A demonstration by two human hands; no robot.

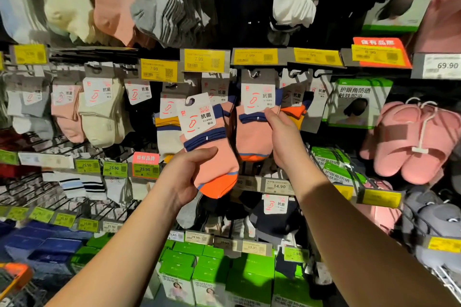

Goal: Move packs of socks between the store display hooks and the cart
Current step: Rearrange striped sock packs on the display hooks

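Observation:
My left hand point(189, 172) grips a pack of pink socks point(212, 157) with navy stripes, an orange toe and a white card label, held off the hooks and tilted. My right hand point(284, 142) holds a second, matching pink pack point(252, 139) that still hangs from a display hook point(254, 73) under the yellow price tags. Its thumb lies on the pack's navy band. The cart's orange corner point(15, 279) shows at the bottom left.
Rows of hanging sock packs fill the rack: cream point(104, 119), pink point(67, 117) and yellow-striped point(169, 132) ones to the left. Pink slippers point(411, 147) hang at the right. Green boxes point(212, 271) stand on the lower shelf. Wire hooks stick out at the left.

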